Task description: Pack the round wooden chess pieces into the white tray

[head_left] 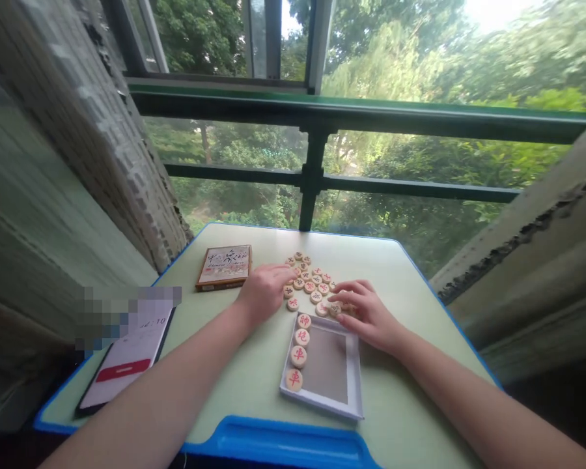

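Note:
Loose round Chinese chess pieces (pixel 310 286), marked in red or black, lie in a cluster on the table. At the cluster's left side, my left hand (pixel 267 290) reaches in with fingers stretched out, the tips over or touching pieces. My right hand (pixel 367 314) is at the right side, fingers apart and bent above several pieces, partly hiding them. Its thumb is near a piece beside the far edge of a shallow white box tray (pixel 354 391). Along the tray's left wall stands a column of red-marked pieces (pixel 298 356).
A Chinese chess box lid (pixel 224 266) lies at the back left. A phone (pixel 129 348) with a lit screen rests at the left edge. The pale table (pixel 234 397) has a blue rim and front recess (pixel 293 443). Curtains (pixel 127 130) and a green railing (pixel 371 116) surround it.

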Demonstrator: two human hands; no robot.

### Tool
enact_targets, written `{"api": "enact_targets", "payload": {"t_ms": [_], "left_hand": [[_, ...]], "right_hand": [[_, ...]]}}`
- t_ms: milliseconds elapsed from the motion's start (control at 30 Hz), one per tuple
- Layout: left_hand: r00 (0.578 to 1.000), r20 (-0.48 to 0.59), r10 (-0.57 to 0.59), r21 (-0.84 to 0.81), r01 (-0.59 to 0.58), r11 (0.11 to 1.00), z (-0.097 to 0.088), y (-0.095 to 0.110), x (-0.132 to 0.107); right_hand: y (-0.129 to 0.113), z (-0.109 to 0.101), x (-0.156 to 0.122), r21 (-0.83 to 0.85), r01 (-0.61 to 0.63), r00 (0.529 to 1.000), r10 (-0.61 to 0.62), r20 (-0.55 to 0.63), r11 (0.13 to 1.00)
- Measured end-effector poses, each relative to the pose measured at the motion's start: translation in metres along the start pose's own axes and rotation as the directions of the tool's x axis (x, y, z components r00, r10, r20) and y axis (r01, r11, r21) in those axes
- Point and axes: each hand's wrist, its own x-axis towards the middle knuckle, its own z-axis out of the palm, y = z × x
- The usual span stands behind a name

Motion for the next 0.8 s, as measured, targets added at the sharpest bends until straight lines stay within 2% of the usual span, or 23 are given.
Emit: {"api": "enact_targets", "payload": {"t_ms": [133, 267, 333, 400, 500, 700, 800], "left_hand": [[0.996, 0.069, 0.059, -0.033, -0.057, 0.998, 0.001, 0.003, -0.002], [0.993, 0.113, -0.019, -0.006, 0.020, 1.000, 0.004, 0.004, -0.001], [0.989, 0.138, -0.055, 0.042, 0.050, 0.998, 0.006, 0.004, -0.001], [0.982, 0.125, -0.141, 0.147, 0.122, 0.982, 0.008, 0.004, -0.002], [0.965, 0.135, -0.223, 0.241, 0.187, 0.952, 0.010, 0.003, -0.002], [0.967, 0.200, -0.161, 0.224, 0.115, 0.968, 0.008, 0.001, 0.002], [0.967, 0.202, -0.158, 0.198, 0.118, 0.973, 0.008, -0.001, 0.001]], "right_hand": [[-0.001, 0.000, 0.002, -0.019, 0.021, 0.999, -0.020, 0.038, 1.000], [-0.004, 0.004, 0.004, -0.087, -0.002, 1.000, 0.003, 0.017, 0.996], [-0.006, 0.006, 0.003, -0.111, -0.026, 0.999, 0.022, -0.039, 0.993], [-0.006, 0.008, 0.002, -0.129, -0.058, 0.992, 0.042, -0.121, 0.990], [-0.006, 0.011, 0.001, -0.133, -0.124, 0.972, 0.093, -0.217, 0.983], [0.004, 0.013, 0.004, -0.038, -0.258, 0.912, 0.230, -0.339, 0.965], [0.011, 0.015, 0.007, 0.008, -0.348, 0.871, 0.326, -0.367, 0.938]]}}
